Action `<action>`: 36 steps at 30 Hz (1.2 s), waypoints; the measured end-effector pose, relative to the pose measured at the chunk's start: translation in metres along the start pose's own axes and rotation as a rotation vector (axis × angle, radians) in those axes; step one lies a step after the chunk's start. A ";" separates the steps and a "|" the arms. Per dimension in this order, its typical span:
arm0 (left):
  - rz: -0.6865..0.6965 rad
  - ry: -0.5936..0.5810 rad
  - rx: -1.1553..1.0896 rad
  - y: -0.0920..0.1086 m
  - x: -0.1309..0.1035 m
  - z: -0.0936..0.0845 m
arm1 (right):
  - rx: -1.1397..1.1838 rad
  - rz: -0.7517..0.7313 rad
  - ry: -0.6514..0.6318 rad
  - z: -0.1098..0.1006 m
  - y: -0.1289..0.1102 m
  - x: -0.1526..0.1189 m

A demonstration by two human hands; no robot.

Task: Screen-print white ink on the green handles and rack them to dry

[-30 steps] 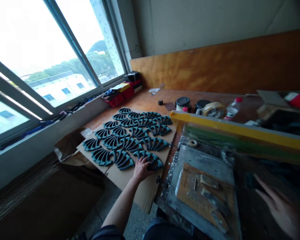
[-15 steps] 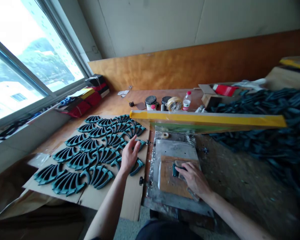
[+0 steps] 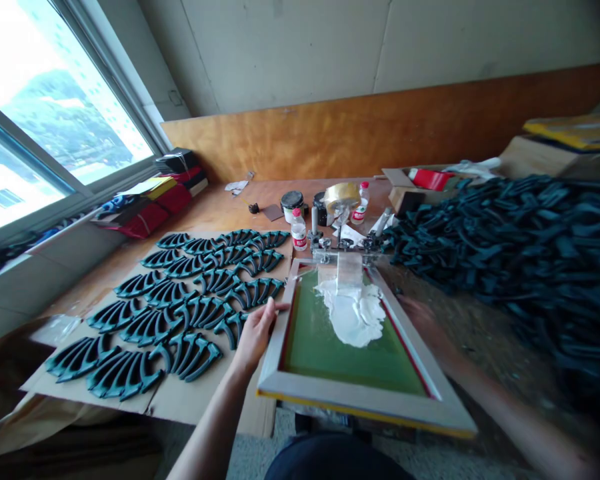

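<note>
A screen frame (image 3: 365, 393) with green mesh lies lowered over the work plate, which it hides. White paste (image 3: 353, 313) covers the upper middle of the mesh, and a squeegee (image 3: 349, 270) stands at its top end. My left hand (image 3: 258, 331) grips the frame's left edge, thumb and fingers against it. Just beyond the right edge, my right hand (image 3: 423, 320) is smeared by motion, so its fingers cannot be made out. Dark green curved parts (image 3: 150, 313) lie in fanned rows on cardboard (image 3: 177, 400) at the left.
A large heap of dark green parts (image 3: 540, 240) covers the right side. Behind the frame stand bottles (image 3: 299, 233), a tub (image 3: 292, 204) and a tape roll (image 3: 343, 195). Red boxes (image 3: 145, 217) lie by the window.
The raised frame has swung down over the plate, hiding the wooden board and the small part on it. My left hand has taken hold of its edge; my right hand has left the small part.
</note>
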State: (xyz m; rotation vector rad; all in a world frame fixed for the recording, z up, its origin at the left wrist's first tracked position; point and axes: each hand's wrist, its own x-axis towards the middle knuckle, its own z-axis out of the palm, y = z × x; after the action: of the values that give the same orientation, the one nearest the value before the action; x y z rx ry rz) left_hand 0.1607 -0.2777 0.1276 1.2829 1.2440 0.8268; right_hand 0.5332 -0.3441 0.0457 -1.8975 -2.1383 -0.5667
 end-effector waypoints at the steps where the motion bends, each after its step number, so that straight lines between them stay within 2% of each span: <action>1: -0.037 -0.016 0.029 -0.018 -0.003 0.001 | 0.039 0.015 0.024 -0.004 0.012 0.006; 3: -0.080 -0.037 0.068 -0.052 -0.005 0.006 | 0.167 0.055 0.101 -0.012 0.020 0.025; 6: -0.094 -0.015 0.133 -0.090 0.002 0.016 | 0.322 0.045 0.129 -0.023 -0.006 0.062; 9: -0.095 0.006 0.203 -0.110 0.009 0.020 | 0.337 -0.055 -0.069 -0.028 -0.049 0.087; 11: -0.092 0.011 0.245 -0.116 0.011 0.020 | 0.337 -0.080 -0.211 -0.027 -0.071 0.086; 13: -0.087 0.011 0.260 -0.118 0.012 0.019 | 0.346 -0.122 -0.270 -0.025 -0.082 0.071; 15: -0.084 0.013 0.259 -0.119 0.012 0.018 | 0.381 -0.241 -0.259 -0.027 -0.086 0.047; 18: -0.101 0.037 0.272 -0.119 0.012 0.019 | 0.463 -0.467 -0.257 -0.037 -0.080 0.020; 20: -0.111 0.050 0.278 -0.118 0.011 0.020 | 0.510 -0.540 -0.316 -0.044 -0.074 0.018; 23: -0.109 0.052 0.266 -0.116 0.011 0.020 | 0.561 -0.472 -0.387 -0.047 -0.071 0.031; 24: -0.108 0.051 0.258 -0.116 0.011 0.020 | 0.562 -0.423 -0.353 -0.045 -0.073 0.033; 26: -0.108 0.044 0.231 -0.115 0.010 0.020 | 0.539 -0.375 -0.196 -0.039 -0.080 0.029; 28: -0.107 0.036 0.197 -0.114 0.009 0.020 | 0.522 -0.413 -0.056 -0.034 -0.085 0.015; 29: -0.107 0.034 0.182 -0.113 0.009 0.020 | 0.528 -0.447 -0.032 -0.034 -0.086 0.008; 31: -0.109 0.037 0.156 -0.112 0.008 0.020 | 0.564 -0.479 -0.079 -0.036 -0.084 0.002; 33: -0.109 0.033 0.126 -0.108 0.007 0.019 | 0.601 -0.426 -0.165 -0.040 -0.078 0.014; 36: -0.105 -0.014 0.061 -0.093 0.004 0.015 | 0.596 -0.238 -0.170 -0.044 -0.069 0.059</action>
State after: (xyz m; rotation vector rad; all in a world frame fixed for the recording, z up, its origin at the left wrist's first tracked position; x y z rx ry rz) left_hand 0.1586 -0.2928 0.0343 1.2587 1.3230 0.7085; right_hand 0.4529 -0.3162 0.1004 -1.4137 -2.3060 0.1978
